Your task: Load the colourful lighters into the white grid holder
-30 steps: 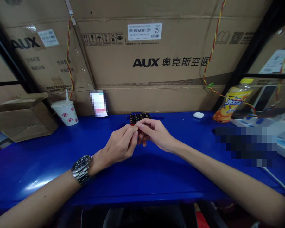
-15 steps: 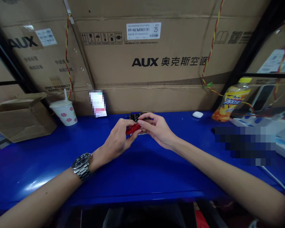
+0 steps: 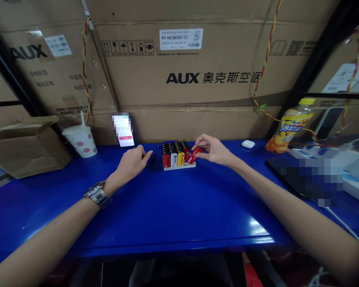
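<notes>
A white tray [image 3: 179, 168] holds several upright lighters [image 3: 174, 159] with black tops; the front row shows red, white and yellow ones. My right hand [image 3: 214, 149] is closed on a red lighter [image 3: 195, 154], pinched between thumb and fingers. This lighter leans at the tray's front right corner, partly covered by the fingertips. To the left of the tray, apart from it, my left hand [image 3: 131, 161] rests low over the table with its thumb stretched away from the bent fingers. A dark blue patch lies by the thumb; whether it is an object or shadow is unclear.
On the blue table [image 3: 167, 215], a phone [image 3: 126, 133] leans against cardboard boxes [image 3: 179, 99]. Further left are a paper cup [image 3: 82, 143] and an open carton [image 3: 26, 147]. To the right lie a white earphone case [image 3: 248, 144], a drink bottle [image 3: 290, 131] and a dark tablet-like slab [image 3: 287, 175].
My hands were together over the tray around a red object. They have parted: my left hand moved left, off it, and my right hand moved right with a red lighter, uncovering the tray.
</notes>
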A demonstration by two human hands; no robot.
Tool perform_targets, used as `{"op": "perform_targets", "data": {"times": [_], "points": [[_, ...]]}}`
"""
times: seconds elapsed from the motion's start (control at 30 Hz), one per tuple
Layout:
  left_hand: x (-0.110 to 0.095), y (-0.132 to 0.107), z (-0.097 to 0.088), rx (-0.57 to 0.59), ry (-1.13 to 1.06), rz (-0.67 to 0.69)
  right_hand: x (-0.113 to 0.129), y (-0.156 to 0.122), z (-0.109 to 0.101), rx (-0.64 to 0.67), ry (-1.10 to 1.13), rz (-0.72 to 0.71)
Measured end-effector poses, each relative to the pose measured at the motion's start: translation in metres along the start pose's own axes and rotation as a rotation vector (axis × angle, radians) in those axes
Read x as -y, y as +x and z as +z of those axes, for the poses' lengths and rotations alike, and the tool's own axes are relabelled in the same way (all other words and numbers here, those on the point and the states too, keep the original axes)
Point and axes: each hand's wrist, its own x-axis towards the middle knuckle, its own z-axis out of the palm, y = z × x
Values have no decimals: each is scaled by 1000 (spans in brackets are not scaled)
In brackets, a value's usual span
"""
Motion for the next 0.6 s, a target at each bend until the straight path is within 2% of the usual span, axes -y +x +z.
{"op": "perform_targets", "data": {"times": [0.17, 0.33, 0.47, 0.6], "points": [[-2, -4, 8, 200, 70, -75, 3, 0, 16, -60, -148, -63], [-3, -4, 12, 425, 100, -9, 5, 1, 21, -93, -212, -93], [-5, -5, 10, 482, 98, 53, 6, 1, 22, -87, -188, -61], [-12, -6, 2, 529, 164, 162, 9, -1, 28, -20, -278, -93]]}}
